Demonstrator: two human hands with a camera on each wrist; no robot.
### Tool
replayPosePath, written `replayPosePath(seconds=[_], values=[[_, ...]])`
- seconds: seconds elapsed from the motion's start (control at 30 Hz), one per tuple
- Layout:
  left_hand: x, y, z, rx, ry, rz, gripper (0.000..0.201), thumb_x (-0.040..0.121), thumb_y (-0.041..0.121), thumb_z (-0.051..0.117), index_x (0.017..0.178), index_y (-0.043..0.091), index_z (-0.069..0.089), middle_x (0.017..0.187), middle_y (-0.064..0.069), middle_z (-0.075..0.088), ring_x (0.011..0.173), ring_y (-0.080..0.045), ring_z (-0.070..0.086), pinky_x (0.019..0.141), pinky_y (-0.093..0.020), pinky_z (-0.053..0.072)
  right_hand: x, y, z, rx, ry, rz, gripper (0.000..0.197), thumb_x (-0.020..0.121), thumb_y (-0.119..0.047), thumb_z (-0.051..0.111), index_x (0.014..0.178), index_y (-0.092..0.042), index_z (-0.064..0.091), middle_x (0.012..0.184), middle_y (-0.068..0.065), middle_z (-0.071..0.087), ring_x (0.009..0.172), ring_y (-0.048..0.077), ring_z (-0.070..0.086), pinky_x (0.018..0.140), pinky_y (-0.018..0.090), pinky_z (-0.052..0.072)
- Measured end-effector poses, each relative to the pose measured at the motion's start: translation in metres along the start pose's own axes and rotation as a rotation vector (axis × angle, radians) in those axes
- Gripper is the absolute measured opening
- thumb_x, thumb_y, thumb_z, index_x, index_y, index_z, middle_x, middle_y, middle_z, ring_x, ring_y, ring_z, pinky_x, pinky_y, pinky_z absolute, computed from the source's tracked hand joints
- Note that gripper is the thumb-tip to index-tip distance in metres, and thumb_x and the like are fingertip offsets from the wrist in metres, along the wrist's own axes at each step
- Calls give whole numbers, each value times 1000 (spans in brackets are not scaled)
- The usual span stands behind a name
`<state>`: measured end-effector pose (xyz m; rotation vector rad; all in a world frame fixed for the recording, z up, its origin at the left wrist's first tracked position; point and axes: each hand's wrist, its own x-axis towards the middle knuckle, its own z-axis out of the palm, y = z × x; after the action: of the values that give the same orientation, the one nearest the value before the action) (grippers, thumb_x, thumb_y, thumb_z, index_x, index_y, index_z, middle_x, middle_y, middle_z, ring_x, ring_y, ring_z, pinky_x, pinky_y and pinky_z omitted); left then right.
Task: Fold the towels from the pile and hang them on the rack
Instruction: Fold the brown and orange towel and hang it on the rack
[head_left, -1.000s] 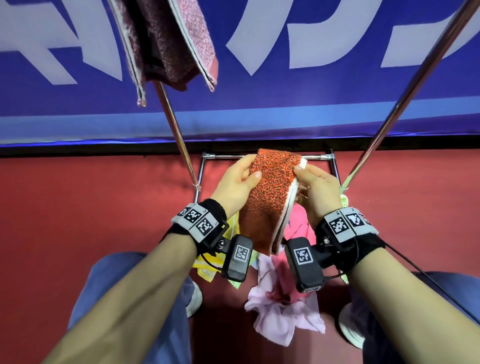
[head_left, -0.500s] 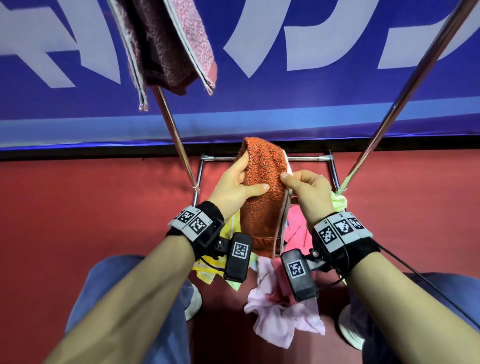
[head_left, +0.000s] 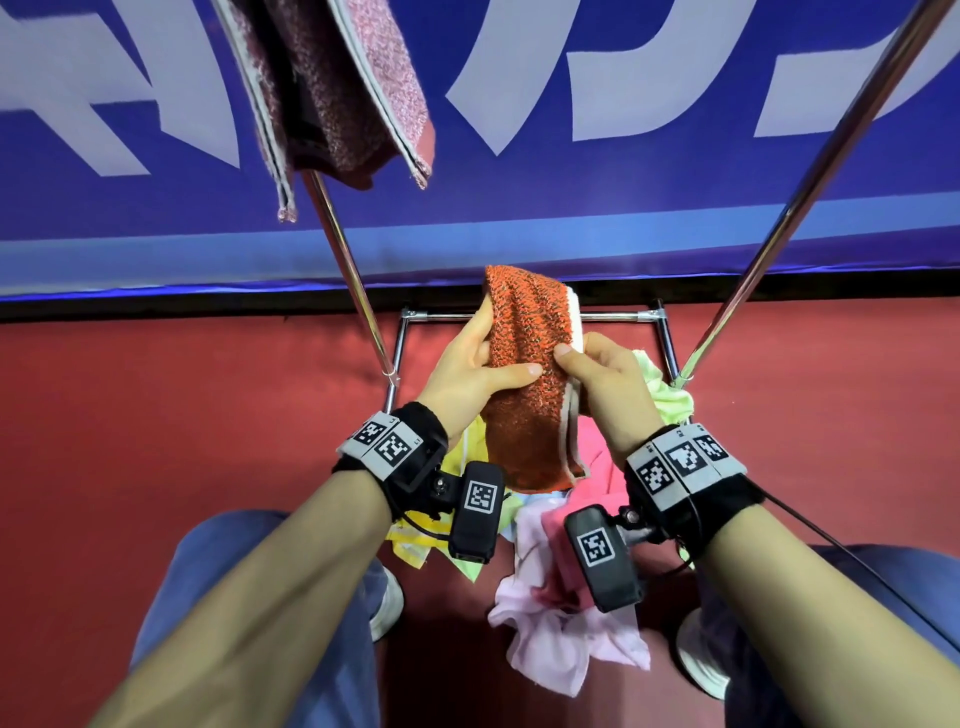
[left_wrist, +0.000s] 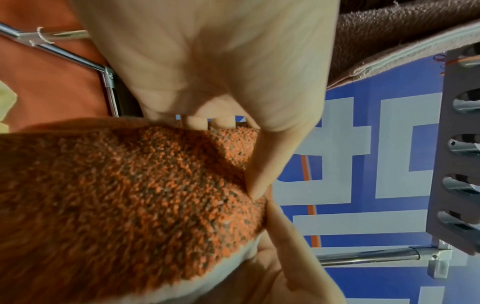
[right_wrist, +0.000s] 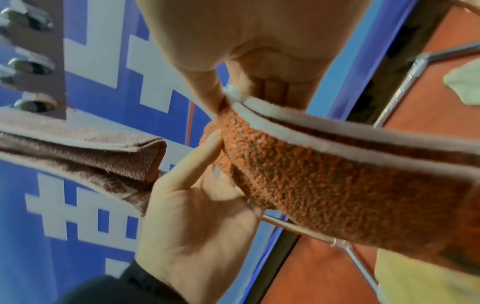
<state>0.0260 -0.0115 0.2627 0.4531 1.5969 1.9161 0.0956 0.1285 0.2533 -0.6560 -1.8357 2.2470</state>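
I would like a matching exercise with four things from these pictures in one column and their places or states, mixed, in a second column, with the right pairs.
Things:
1. orange towel
2. dusty pink towel
3. pile of towels
4. left hand

Places or states:
A. lies on the red floor
B. hangs over the rack rail
C. is folded and held in both hands
D. grips the orange towel's left side

Pairs: 1-C, 2-B, 3-A, 4-D

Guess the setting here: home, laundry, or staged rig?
Likely a staged recording area, not a home: a blue banner with large white lettering as backdrop, red floor covering, and a chrome towel rack over a towel pile.
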Motion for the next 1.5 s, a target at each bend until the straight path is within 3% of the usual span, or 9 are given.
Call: replayPosePath(seconds=[0.23, 0.37, 0.5, 0.73, 0.9, 1.0, 1.23, 1.4, 1.5], values=[[0, 0, -1, -126, 4, -10, 72, 81, -12, 65, 145, 10, 42, 133, -23, 60, 114, -30, 62, 99, -42, 52, -4, -6, 1, 190, -144, 123, 25, 95, -4, 49, 115, 4, 63, 103, 22, 70, 85, 29, 68, 82, 41, 56], [0, -2, -4, -134, 24, -22, 72, 83, -19, 59, 146, 10, 40, 133, -23, 60, 115, -32, 62, 100, -45, 52, -2, 0, -1, -99, -23, 22, 7, 88, -13, 63, 88, -18, 68, 70, -1, 70, 62, 13, 65, 65, 34, 55], [2, -4, -4, -93, 61, -29, 78, 80, -28, 53, 147, 10, 40, 124, -12, 66, 109, -25, 66, 91, -38, 55, -4, 4, -5, -401, 27, -58, 18, 71, -47, 68, 70, -30, 65, 62, 3, 67, 63, 27, 67, 66, 45, 57], [4, -2, -4, -82, 91, -28, 84, 77, -25, 60, 150, 11, 38, 133, -15, 63, 116, -28, 64, 99, -45, 52, -3, 4, -5, -416, 101, -83, 23, 71, -43, 68, 61, -25, 59, 57, -1, 63, 61, 26, 64, 67, 41, 55], [3, 1, -5, -45, 131, -15, 76, 80, -25, 58, 146, 10, 43, 125, -13, 66, 110, -24, 65, 96, -41, 54, 2, 5, -7, -192, 173, -45, 14, 80, -8, 74, 78, -15, 62, 71, 3, 64, 67, 13, 60, 71, 30, 47], [3, 3, -8, -35, 142, -18, 72, 81, -22, 61, 143, 11, 46, 127, -19, 65, 111, -29, 65, 101, -48, 51, 1, 1, -4, 50, 95, 110, 10, 86, -10, 68, 94, -4, 68, 67, 5, 64, 66, 17, 61, 73, 31, 49], [3, 2, -6, 46, 167, -32, 71, 79, -19, 66, 141, 10, 48, 124, -19, 67, 107, -27, 68, 96, -43, 55, -10, -2, 6, 23, -97, 87, 12, 91, 3, 61, 80, -3, 60, 58, 5, 61, 46, 11, 58, 52, 25, 53], [3, -6, -7, 418, 260, -5, 80, 78, 23, 84, 146, 17, 42, 125, -5, 62, 110, -14, 64, 98, -29, 50, -7, 7, 6, 99, -43, 123, 11, 90, 7, 58, 90, -3, 62, 61, 4, 66, 49, 13, 60, 52, 26, 52], [-2, -12, -10, 837, 442, 237, 56, 76, 47, 74, 121, 20, 54, 109, 3, 54, 96, -10, 55, 90, -31, 49, -3, 10, 6, 222, 8, 168, 15, 91, 6, 57, 103, 1, 62, 78, 12, 65, 62, 19, 60, 60, 29, 53]])
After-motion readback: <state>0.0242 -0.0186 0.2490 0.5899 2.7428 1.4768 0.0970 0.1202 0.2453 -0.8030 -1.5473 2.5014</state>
